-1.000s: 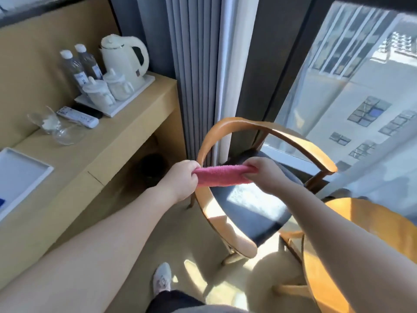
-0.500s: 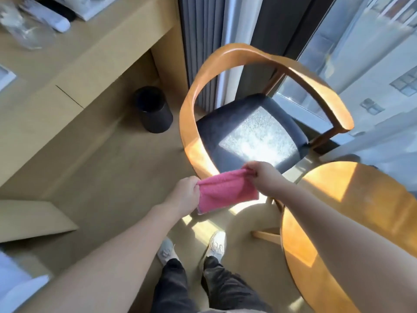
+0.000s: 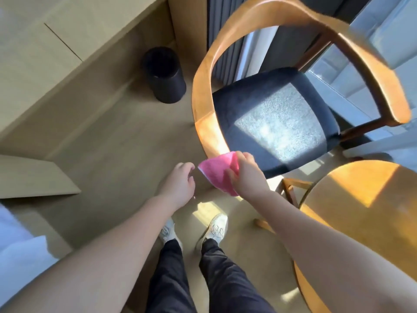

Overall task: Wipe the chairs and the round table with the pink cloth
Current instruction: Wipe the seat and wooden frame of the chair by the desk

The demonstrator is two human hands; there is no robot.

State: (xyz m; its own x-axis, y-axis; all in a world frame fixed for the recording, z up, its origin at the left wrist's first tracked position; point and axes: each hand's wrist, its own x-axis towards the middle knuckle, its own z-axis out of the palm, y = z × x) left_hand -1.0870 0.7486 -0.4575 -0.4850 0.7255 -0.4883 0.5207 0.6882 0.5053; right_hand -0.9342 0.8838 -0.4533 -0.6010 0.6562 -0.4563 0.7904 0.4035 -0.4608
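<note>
At frame centre I see my right hand (image 3: 247, 177) pinching the pink cloth (image 3: 220, 175) against the lower end of the chair (image 3: 204, 105) armrest. My left hand (image 3: 180, 184) hangs just beside it, fingers loosely curled, holding nothing. The round table (image 3: 361, 211) sits lower right.
</note>
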